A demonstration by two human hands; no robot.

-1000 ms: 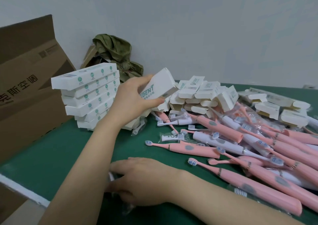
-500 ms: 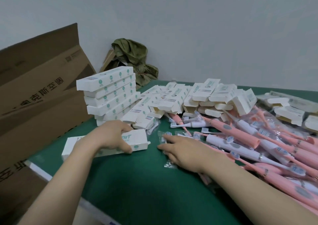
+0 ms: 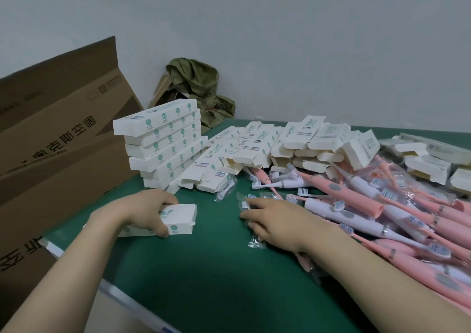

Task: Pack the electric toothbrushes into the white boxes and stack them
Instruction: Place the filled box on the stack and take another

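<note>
Grips white box (image 3: pixel 181 214) in curled left hand (image 3: pixel 142 211), pinned flat for loading. Rests right hand (image 3: pixel 276 224), fingers nearly straight, on bagged brush head (image 3: pixel 246 203), with electric toothbrushes (image 3: pixel 351 197) heaped just right of it, within reach.

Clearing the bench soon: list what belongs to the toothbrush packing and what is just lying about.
Job: white box in left hand; stack of boxes; open boxes; toothbrushes; brush-head packet under right hand.
Lying about: cardboard carton; green cloth bundle.
</note>
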